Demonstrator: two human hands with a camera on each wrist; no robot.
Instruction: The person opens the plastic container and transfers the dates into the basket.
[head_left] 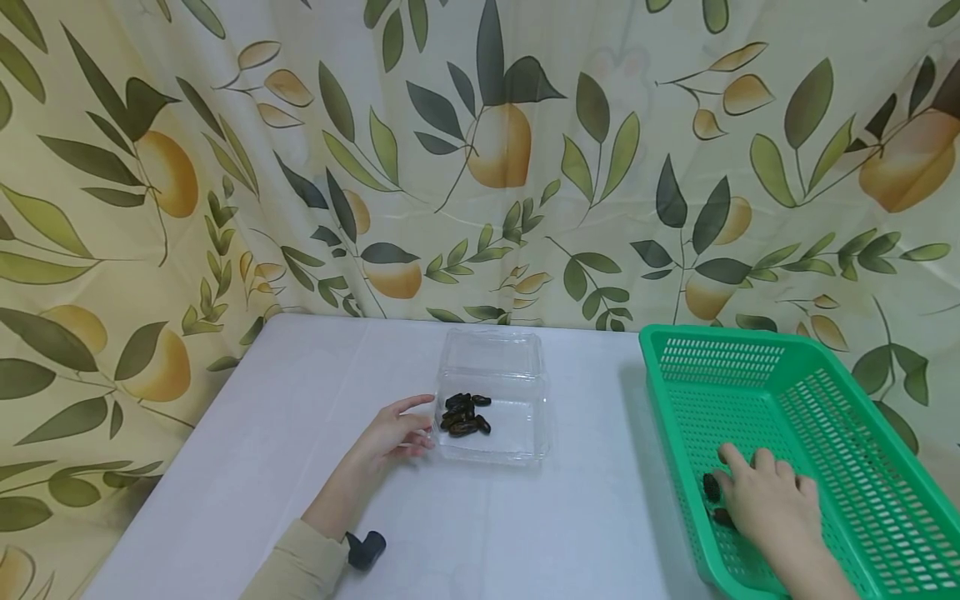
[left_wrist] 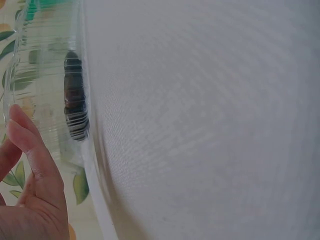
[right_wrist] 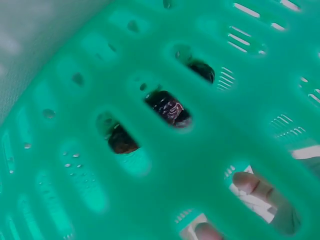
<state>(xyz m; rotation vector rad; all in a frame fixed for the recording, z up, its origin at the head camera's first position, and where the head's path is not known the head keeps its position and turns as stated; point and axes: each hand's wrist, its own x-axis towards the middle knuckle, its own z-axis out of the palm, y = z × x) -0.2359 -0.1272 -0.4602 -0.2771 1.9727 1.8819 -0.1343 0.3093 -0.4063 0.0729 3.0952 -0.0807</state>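
A clear hinged plastic container (head_left: pixel 521 429) stands with its lid raised at the back, and several dark brown, glossy dates (head_left: pixel 460 419) lie in its left part. My left hand (head_left: pixel 396 432) is at its left side, fingers spread; in the left wrist view the fingertips (left_wrist: pixel 19 132) are at the ribbed wall. Inside the green basket (head_left: pixel 671 479), my right hand (head_left: pixel 776 504) reaches down with bent fingers beside a few dates (head_left: pixel 712 487). The right wrist view shows wrinkled dates (right_wrist: pixel 171 109) through the slots, apart from the fingers (right_wrist: pixel 255 187); no date shows in that hand.
A white cloth covers the table (head_left: pixel 585 517). A small black object (head_left: pixel 366 550) lies near my left sleeve. Behind the table hangs a fruit-patterned curtain (head_left: pixel 480 233). The basket's high slotted walls surround my right hand.
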